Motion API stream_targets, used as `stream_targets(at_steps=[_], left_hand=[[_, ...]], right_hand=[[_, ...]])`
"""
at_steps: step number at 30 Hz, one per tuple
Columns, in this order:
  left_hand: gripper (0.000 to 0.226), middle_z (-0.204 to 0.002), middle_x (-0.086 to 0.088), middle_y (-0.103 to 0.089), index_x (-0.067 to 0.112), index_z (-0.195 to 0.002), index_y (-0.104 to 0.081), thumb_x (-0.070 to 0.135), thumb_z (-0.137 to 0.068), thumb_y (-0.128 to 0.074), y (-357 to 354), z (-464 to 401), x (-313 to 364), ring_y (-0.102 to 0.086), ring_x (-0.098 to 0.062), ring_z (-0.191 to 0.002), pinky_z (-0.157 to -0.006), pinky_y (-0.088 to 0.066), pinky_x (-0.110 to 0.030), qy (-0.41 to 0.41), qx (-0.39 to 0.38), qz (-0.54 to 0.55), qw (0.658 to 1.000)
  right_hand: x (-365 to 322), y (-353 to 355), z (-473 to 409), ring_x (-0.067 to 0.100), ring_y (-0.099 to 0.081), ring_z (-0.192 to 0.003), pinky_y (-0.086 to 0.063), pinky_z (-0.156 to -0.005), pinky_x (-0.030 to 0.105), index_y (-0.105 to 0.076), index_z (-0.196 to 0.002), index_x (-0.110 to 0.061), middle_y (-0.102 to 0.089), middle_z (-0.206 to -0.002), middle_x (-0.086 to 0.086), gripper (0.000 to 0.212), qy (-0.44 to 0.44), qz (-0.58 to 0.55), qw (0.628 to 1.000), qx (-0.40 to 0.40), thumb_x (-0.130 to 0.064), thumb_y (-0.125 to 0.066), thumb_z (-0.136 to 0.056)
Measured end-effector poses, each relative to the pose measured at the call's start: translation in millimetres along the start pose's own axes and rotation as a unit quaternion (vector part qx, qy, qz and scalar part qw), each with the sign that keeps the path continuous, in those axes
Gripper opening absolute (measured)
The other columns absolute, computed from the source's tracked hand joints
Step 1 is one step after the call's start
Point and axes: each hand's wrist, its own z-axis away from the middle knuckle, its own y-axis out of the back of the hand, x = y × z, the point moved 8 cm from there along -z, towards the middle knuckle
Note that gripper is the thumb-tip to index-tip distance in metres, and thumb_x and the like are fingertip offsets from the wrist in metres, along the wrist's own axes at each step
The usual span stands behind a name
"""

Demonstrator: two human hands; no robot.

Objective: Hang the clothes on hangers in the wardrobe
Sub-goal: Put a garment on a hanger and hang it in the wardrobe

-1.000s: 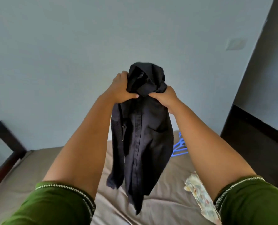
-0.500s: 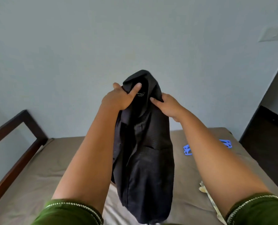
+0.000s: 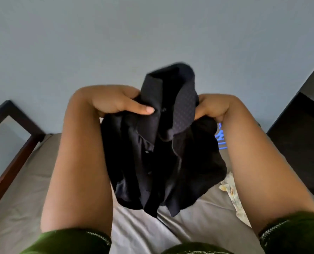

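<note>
A dark navy button-up shirt [image 3: 161,153] hangs bunched in front of me, its collar standing up at the top. My left hand [image 3: 116,101] grips the shirt at the left side of the collar, thumb pressed across the fabric. My right hand [image 3: 213,107] grips the right side of the collar, its fingers partly hidden behind the cloth. The shirt's lower part dangles just above the bed. A blue hanger [image 3: 220,138] lies on the bed behind my right forearm, mostly hidden. No wardrobe is in view.
A bed with a taupe sheet [image 3: 20,198] spreads below, with a dark wooden frame [image 3: 9,165] along its left side. A pale patterned garment [image 3: 233,195] lies on the bed at the right. A grey wall stands behind, and a dark floor shows at the right.
Both hands have come down and nearer to me with the shirt, which now hangs more bunched. My hands have shifted their hold to either side of the collar.
</note>
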Motion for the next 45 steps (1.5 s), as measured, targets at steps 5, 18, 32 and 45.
stream_targets(at_steps=[5,18,32,45], left_hand=[[0.037,-0.111,-0.007,-0.072,0.011,-0.115,-0.067,0.036,-0.088,-0.061,50.8,-72.5,-21.3,-0.068,-0.025,-0.102,-0.094,-0.052,-0.039,0.082,0.091,-0.053,0.991],[0.058,-0.138,-0.018,-0.044,0.005,-0.141,-0.03,0.03,-0.095,-0.055,-127.3,-274.3,-391.1,-0.039,-0.037,-0.129,-0.101,-0.04,-0.046,0.299,0.258,-0.164,0.904],[0.083,-0.13,-0.003,-0.038,0.035,-0.15,-0.025,-0.009,-0.083,-0.043,-241.7,-305.5,-538.9,-0.049,-0.027,-0.118,-0.101,-0.042,-0.033,0.278,0.161,-0.12,0.939],[0.022,-0.112,-0.013,-0.06,0.009,-0.107,-0.062,0.02,-0.093,-0.051,-151.8,-361.6,-489.4,-0.058,-0.034,-0.105,-0.081,-0.047,-0.038,0.257,0.165,-0.21,0.929]], right_hand=[[32.0,62.7,-51.3,0.015,-0.072,-0.072,-0.058,-0.064,0.028,-0.079,-0.07,-0.011,-0.075,-0.079,0.005,0.022,-0.111,-0.063,0.991,0.052,-0.006,-0.057,-0.074],[434.6,132.6,-136.7,0.034,-0.052,-0.115,-0.038,-0.098,0.032,-0.058,-0.118,-0.011,-0.047,-0.125,0.016,0.038,-0.292,0.308,0.865,0.268,-0.029,-0.067,-0.086],[592.3,17.4,-143.2,0.027,-0.048,-0.112,-0.048,-0.089,0.036,-0.039,-0.134,-0.011,-0.038,-0.131,0.008,0.051,-0.303,0.456,0.824,0.146,0.004,-0.052,-0.087],[569.0,106.3,-210.8,0.026,-0.058,-0.083,-0.05,-0.071,0.034,-0.054,-0.084,-0.012,-0.057,-0.094,0.009,0.017,-0.309,0.256,0.869,0.289,-0.022,-0.068,-0.084]])
